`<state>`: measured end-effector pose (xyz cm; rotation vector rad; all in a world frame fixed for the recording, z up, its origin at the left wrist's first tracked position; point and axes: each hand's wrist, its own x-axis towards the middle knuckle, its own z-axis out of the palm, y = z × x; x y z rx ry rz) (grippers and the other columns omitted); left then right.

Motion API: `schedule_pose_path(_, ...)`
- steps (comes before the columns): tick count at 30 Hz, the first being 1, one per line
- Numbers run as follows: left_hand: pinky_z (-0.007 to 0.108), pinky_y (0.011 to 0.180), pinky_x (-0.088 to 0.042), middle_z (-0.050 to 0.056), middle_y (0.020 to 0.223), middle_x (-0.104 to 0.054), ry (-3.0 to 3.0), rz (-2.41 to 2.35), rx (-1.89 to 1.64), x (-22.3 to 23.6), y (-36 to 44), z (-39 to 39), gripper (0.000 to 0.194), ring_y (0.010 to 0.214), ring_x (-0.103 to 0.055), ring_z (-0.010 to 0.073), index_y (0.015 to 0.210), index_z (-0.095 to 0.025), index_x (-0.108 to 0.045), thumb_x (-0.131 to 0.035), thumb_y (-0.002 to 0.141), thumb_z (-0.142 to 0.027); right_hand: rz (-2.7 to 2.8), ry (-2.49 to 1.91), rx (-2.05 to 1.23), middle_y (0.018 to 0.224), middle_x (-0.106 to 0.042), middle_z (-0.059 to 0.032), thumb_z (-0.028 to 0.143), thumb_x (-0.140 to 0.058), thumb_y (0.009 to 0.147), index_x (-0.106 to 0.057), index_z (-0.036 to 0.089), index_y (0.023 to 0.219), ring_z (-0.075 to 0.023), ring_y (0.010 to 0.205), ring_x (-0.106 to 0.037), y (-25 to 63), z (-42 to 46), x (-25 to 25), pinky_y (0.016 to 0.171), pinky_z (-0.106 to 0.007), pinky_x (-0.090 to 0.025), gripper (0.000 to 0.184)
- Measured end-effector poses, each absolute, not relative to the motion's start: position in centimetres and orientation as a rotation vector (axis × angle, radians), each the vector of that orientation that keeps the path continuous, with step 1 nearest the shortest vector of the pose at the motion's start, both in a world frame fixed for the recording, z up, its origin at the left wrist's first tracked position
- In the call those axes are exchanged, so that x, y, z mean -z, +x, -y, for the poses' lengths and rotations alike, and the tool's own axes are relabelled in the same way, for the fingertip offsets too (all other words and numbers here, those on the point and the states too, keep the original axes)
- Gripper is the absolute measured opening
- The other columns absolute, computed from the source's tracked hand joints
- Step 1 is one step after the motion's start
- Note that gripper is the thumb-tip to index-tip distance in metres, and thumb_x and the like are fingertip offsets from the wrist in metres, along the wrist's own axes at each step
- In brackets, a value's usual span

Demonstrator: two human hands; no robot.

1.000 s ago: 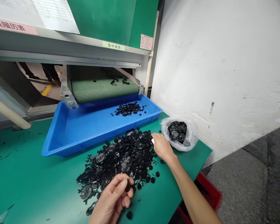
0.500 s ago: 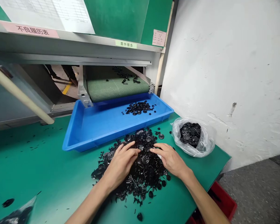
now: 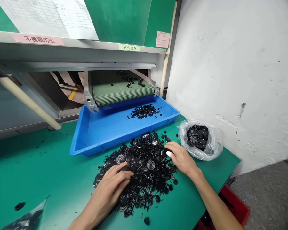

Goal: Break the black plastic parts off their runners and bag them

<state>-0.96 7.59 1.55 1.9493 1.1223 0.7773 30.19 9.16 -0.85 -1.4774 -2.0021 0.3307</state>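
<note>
A heap of small black plastic parts (image 3: 144,172), discs and thin stemmed pieces mixed, lies on the green table. At the heap's left side rests my left hand (image 3: 114,183), open, its fingers loosely bent and touching the parts. My right hand (image 3: 181,158) is at the heap's right edge, finger and thumb closed on a black plastic part (image 3: 167,150) that is mostly hidden. White covering wraps one fingertip of that hand. Just right of it stands an open clear plastic bag (image 3: 214,143) containing black discs (image 3: 197,137).
Behind the heap sits a blue tray (image 3: 105,140) with more black parts, below a green conveyor belt (image 3: 122,95) carrying several. A white wall (image 3: 230,64) borders the right side. Another plastic bag (image 3: 26,222) lies front left; a red crate (image 3: 237,204) stands below the table's right edge.
My hands have moved apart: the left back toward the heap's near left side, the right out to its right edge, nearer the clear bag. The view has shifted slightly.
</note>
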Motion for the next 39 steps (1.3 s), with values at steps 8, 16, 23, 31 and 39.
schedule_pose_path(8,0.037,0.098,-0.042,0.005,0.105,-0.074,1.903,-1.244,-0.975,-2.2,-1.4,-6.5,0.009,0.107,-0.062,0.0312,0.083,-0.03,-0.074,-0.069,0.076,-0.034,2.184,-1.53,-0.353,0.114,-0.062,-0.0077,-0.003,-0.04,0.076,-0.065,0.02,0.111,-0.0219,0.102,-0.057,29.8,-9.3,-0.8,0.088,-0.039,-0.049,0.048)
schedule_pose_path(16,0.024,0.047,-0.039,0.002,0.074,-0.069,0.949,-1.128,-0.891,-4.2,2.9,-4.3,0.027,0.048,-0.048,0.0114,0.091,-0.022,-0.063,-0.066,0.079,-0.047,1.96,-1.42,-0.515,0.108,-0.066,-0.0048,0.005,-0.047,0.08,-0.068,0.021,0.09,-0.0206,0.098,-0.06,29.7,-8.8,-1.2,0.085,-0.036,-0.048,0.028)
schedule_pose_path(23,0.021,0.048,-0.035,0.001,0.075,-0.062,0.904,-0.96,-0.74,-2.4,6.1,-4.0,0.033,0.05,-0.045,0.0083,0.1,-0.02,-0.06,-0.062,0.083,-0.049,1.656,-1.42,-0.631,0.091,-0.074,0.0001,0.01,-0.052,0.081,-0.071,0.025,0.106,-0.0165,0.079,-0.067,27.0,-6.5,-1.6,0.073,-0.028,-0.053,0.035)
schedule_pose_path(31,0.023,0.048,-0.027,-0.005,0.05,-0.044,1.271,-1.137,-0.753,-2.0,6.6,-3.6,0.039,0.048,-0.036,0.0117,0.066,-0.021,-0.054,-0.052,0.086,-0.055,1.796,-1.295,-0.644,0.091,-0.07,-0.004,0.008,-0.048,0.086,-0.07,0.021,0.103,-0.0159,0.079,-0.065,22.4,-1.8,-1.7,0.071,-0.025,-0.051,0.03)
schedule_pose_path(39,0.025,0.052,-0.03,-0.004,0.057,-0.043,1.546,-1.125,-0.59,-2.9,5.5,-3.3,0.038,0.054,-0.037,0.015,0.068,-0.024,-0.055,-0.048,0.087,-0.056,2.031,-1.249,-0.766,0.085,-0.067,-0.0003,0.005,-0.048,0.077,-0.064,0.022,0.11,-0.0143,0.073,-0.06,23.3,-1.5,-2.4,0.068,-0.022,-0.046,0.04)
